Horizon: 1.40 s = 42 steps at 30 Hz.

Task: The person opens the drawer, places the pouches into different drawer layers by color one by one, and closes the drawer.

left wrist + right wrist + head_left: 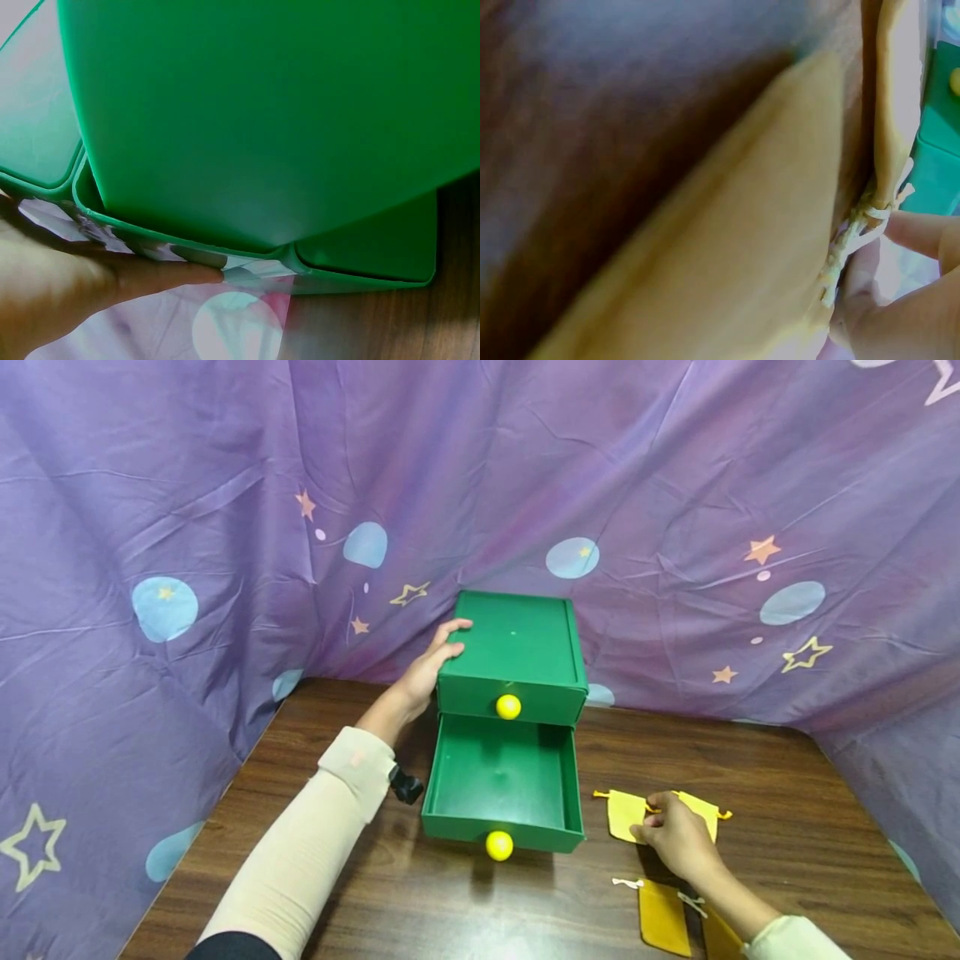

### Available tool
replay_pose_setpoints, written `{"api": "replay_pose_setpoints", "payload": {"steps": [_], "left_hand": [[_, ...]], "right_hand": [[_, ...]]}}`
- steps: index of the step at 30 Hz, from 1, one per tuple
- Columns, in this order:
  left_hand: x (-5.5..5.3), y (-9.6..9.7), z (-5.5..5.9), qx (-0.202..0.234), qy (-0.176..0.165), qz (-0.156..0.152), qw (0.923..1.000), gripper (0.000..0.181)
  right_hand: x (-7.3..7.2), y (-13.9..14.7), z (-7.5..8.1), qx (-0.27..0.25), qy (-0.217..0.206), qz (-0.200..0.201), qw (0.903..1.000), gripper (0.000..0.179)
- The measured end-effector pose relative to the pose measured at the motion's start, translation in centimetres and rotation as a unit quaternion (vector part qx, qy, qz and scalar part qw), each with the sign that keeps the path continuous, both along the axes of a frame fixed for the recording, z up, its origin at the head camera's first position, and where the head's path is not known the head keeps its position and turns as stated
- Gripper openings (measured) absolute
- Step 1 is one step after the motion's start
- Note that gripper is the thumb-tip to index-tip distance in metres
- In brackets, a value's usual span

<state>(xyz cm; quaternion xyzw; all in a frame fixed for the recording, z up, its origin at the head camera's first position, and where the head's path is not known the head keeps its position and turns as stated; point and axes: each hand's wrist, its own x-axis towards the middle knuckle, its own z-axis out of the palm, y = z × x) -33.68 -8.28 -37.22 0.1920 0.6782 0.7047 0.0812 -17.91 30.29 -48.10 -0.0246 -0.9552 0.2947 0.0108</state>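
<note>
A green two-drawer box [517, 639] with yellow knobs stands on the table. Its lower drawer [498, 777] is pulled out, with nothing inside; the upper one is closed. Against the box's left side rests my left hand [423, 681], fingertips over the top edge; the left wrist view shows a straight finger [172, 277] along that side. My right hand [678, 839] is bent over two light yellow drawstring pouches, fingertips at the right edge of the left pouch [624, 817]. The right pouch [701, 814] is partly hidden behind it. I cannot tell whether the fingers pinch the cloth.
Nearer on the right lie a mustard pouch [663, 918] with white cords and another mustard pouch [720, 935], partly under the right forearm. A purple cloth [480, 468] with stars hangs behind the brown wooden table [420, 910].
</note>
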Motion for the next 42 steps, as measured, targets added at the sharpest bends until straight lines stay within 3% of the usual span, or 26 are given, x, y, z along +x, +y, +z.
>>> {"api": "replay_pose_setpoints", "payload": {"steps": [13, 19, 25, 31, 42], "left_hand": [[-0.1, 0.0, -0.2, 0.006, -0.004, -0.001, 1.0000, 0.051], [-0.1, 0.0, -0.2, 0.007, -0.001, -0.003, 1.0000, 0.051], [-0.1, 0.0, -0.1, 0.003, -0.005, -0.002, 1.0000, 0.050], [0.0, 0.0, -0.1, 0.003, -0.001, 0.000, 1.0000, 0.051], [-0.1, 0.0, 0.0, 0.006, 0.003, -0.005, 1.0000, 0.051]], "right_hand": [[0.1, 0.0, 0.6, -0.021, -0.010, 0.003, 0.9997, 0.049], [0.1, 0.2, 0.6, -0.077, -0.008, 0.005, 0.9970, 0.045], [0.0, 0.5, 0.9, -0.136, -0.018, 0.008, 0.9905, 0.045], [0.1, 1.1, 1.0, -0.211, -0.059, 0.006, 0.9756, 0.050], [0.3, 1.3, 1.3, -0.245, -0.068, 0.002, 0.9671, 0.049]]}}
